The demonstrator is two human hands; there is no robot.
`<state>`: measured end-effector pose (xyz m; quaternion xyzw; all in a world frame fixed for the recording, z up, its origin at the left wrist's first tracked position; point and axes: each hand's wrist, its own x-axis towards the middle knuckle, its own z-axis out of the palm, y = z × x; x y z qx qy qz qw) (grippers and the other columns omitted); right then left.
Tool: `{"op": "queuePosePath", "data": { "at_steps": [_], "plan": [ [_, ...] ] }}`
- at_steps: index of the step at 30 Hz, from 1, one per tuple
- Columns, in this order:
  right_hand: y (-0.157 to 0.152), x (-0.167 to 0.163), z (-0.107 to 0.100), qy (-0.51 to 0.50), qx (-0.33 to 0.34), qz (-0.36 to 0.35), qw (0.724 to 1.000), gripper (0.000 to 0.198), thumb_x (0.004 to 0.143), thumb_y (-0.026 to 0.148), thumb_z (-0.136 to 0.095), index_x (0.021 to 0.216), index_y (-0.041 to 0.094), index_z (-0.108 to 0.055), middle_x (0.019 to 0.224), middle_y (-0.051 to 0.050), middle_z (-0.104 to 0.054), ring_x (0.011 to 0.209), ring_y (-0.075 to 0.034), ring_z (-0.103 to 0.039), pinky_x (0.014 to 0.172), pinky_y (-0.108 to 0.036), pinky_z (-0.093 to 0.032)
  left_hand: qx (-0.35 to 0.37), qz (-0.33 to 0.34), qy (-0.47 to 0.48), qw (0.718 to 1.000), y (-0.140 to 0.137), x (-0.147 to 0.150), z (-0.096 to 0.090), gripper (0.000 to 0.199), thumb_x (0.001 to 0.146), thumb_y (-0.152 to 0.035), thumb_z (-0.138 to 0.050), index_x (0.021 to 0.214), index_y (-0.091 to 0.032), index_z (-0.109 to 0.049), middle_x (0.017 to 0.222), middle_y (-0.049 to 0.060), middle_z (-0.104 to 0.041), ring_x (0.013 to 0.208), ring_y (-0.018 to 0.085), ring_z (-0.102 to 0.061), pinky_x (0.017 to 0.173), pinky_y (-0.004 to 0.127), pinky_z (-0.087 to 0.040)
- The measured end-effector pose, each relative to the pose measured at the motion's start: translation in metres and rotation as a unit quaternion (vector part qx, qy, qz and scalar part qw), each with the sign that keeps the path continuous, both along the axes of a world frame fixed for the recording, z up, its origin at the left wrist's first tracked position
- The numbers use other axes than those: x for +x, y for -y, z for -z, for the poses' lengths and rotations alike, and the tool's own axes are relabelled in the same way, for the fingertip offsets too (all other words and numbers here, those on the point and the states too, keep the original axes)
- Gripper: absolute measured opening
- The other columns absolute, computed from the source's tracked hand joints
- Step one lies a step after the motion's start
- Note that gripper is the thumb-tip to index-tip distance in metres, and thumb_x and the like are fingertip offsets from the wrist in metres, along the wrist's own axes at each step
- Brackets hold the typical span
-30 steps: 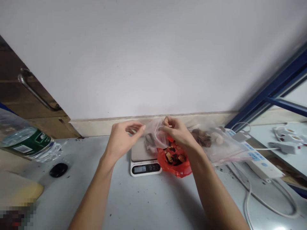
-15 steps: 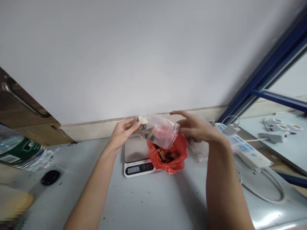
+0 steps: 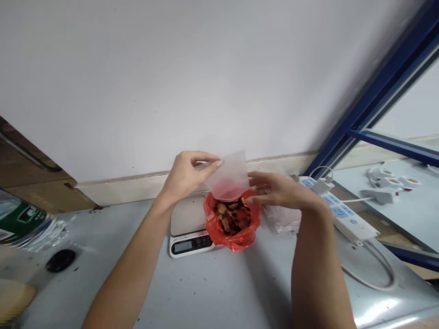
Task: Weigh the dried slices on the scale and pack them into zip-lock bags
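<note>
My left hand (image 3: pixel 192 176) pinches a small clear plastic bag (image 3: pixel 233 171) between thumb and fingers. The bag is tipped, with its lower end over a red plastic bag (image 3: pixel 214 224). Dark and tan dried pieces (image 3: pixel 231 217) lie inside the red bag, whose mouth is wide. My right hand (image 3: pixel 279 191) is at the red bag's upper right rim, close to the clear bag's edge. Its thumb and fingers are apart; whether they touch either bag is hard to see. The red bag covers the right part of a white kitchen scale (image 3: pixel 188 217).
Crumpled clear plastic (image 3: pixel 283 217) lies right of the red bag. Farther right are a power strip (image 3: pixel 353 224) with cables and a blue metal frame (image 3: pixel 343 137). A large water bottle (image 3: pixel 27 221) and a black lid (image 3: pixel 61 260) are at left. The wall (image 3: pixel 188 91) rises behind.
The clear bag has been raised and tipped, and the pieces seen in it have left it. More pieces show in the red bag. My right hand has come down closer to the red bag's rim.
</note>
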<state>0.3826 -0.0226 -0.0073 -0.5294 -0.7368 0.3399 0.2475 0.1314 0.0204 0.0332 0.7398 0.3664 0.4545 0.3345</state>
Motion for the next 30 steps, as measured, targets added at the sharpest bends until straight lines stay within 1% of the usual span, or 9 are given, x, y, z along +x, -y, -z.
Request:
{"op": "queuePosePath", "data": {
  "at_steps": [3,6,10,13,16,20,23,26,30],
  "plan": [
    [-0.009,-0.017,0.0,-0.038,-0.003,-0.037,0.999,0.035,0.076,0.048,-0.076,0.099,0.022,-0.079,0.105,-0.008,-0.081,0.106,-0.031,-0.073,0.098,-0.046,-0.057,-0.047,-0.034,0.12,0.991,-0.002,-0.023,0.008,0.026,0.067,-0.042,-0.09,0.08,-0.021,-0.084,0.09,0.007,-0.082,0.092,0.024,-0.074,0.088,0.033,-0.057],
    [-0.014,-0.042,0.0,-0.106,0.01,-0.032,0.994,0.025,0.078,0.045,-0.071,0.078,0.02,-0.073,0.087,-0.005,-0.078,0.093,-0.027,-0.073,0.092,-0.044,-0.058,-0.107,-0.108,0.221,0.963,-0.003,-0.058,0.024,0.041,0.049,-0.048,-0.098,0.075,-0.02,-0.082,0.089,0.007,-0.082,0.096,0.024,-0.073,0.088,0.031,-0.056],
    [-0.012,-0.093,0.007,-0.21,-0.012,-0.077,0.975,0.026,0.074,0.033,-0.076,0.093,0.022,-0.063,0.098,-0.004,-0.076,0.095,-0.022,-0.073,0.09,-0.04,-0.059,-0.179,-0.185,0.307,0.916,0.003,-0.109,0.048,0.046,0.042,-0.046,-0.1,0.072,-0.02,-0.078,0.091,0.008,-0.081,0.103,0.024,-0.072,0.086,0.031,-0.055],
    [-0.009,-0.14,0.019,-0.279,-0.076,-0.124,0.949,0.053,0.07,0.025,-0.08,0.115,0.025,-0.052,0.11,-0.005,-0.075,0.103,-0.021,-0.073,0.092,-0.038,-0.059,-0.185,-0.209,0.306,0.91,0.01,-0.14,0.064,0.041,0.049,-0.047,-0.096,0.073,-0.021,-0.076,0.094,0.008,-0.08,0.103,0.023,-0.072,0.086,0.031,-0.056],
    [-0.012,-0.182,0.034,-0.304,-0.076,-0.098,0.945,0.049,0.072,0.03,-0.079,0.112,0.025,-0.051,0.1,-0.003,-0.075,0.096,-0.021,-0.075,0.086,-0.037,-0.061,-0.181,-0.236,0.277,0.914,0.014,-0.165,0.082,0.04,0.057,-0.05,-0.091,0.08,-0.021,-0.077,0.101,0.009,-0.079,0.103,0.022,-0.072,0.086,0.031,-0.056],
    [-0.017,-0.22,0.05,-0.136,0.106,0.013,0.985,0.014,0.087,0.027,-0.063,0.1,0.024,-0.061,0.079,-0.001,-0.072,0.073,-0.021,-0.071,0.074,-0.037,-0.06,-0.16,-0.29,0.188,0.925,0.016,-0.195,0.106,0.05,0.067,-0.046,-0.083,0.109,-0.02,-0.076,0.108,0.012,-0.077,0.102,0.024,-0.072,0.085,0.033,-0.056],
    [-0.01,-0.241,0.058,0.069,0.243,-0.002,0.967,0.026,0.095,0.014,-0.053,0.111,0.025,-0.07,0.103,-0.01,-0.077,0.089,-0.024,-0.072,0.075,-0.035,-0.058,-0.123,-0.307,0.101,0.938,0.021,-0.211,0.117,0.055,0.078,-0.046,-0.073,0.125,-0.019,-0.07,0.122,0.014,-0.073,0.11,0.025,-0.069,0.092,0.035,-0.054],
    [0.005,-0.264,0.07,0.23,0.271,-0.122,0.927,0.039,0.093,0.001,-0.049,0.117,0.022,-0.072,0.117,-0.016,-0.075,0.108,-0.028,-0.067,0.075,-0.034,-0.058,-0.108,-0.25,0.005,0.962,0.033,-0.217,0.119,0.047,0.085,-0.049,-0.063,0.12,-0.02,-0.074,0.129,0.014,-0.072,0.115,0.027,-0.068,0.097,0.038,-0.054],
    [0.021,-0.283,0.085,0.308,0.227,-0.242,0.892,0.02,0.094,0.007,-0.06,0.102,0.016,-0.076,0.104,-0.016,-0.077,0.103,-0.028,-0.069,0.074,-0.034,-0.06,-0.12,-0.139,-0.109,0.977,0.057,-0.221,0.12,0.029,0.08,-0.044,-0.067,0.095,-0.024,-0.081,0.109,0.01,-0.08,0.113,0.031,-0.07,0.107,0.045,-0.051]
  ]
}}
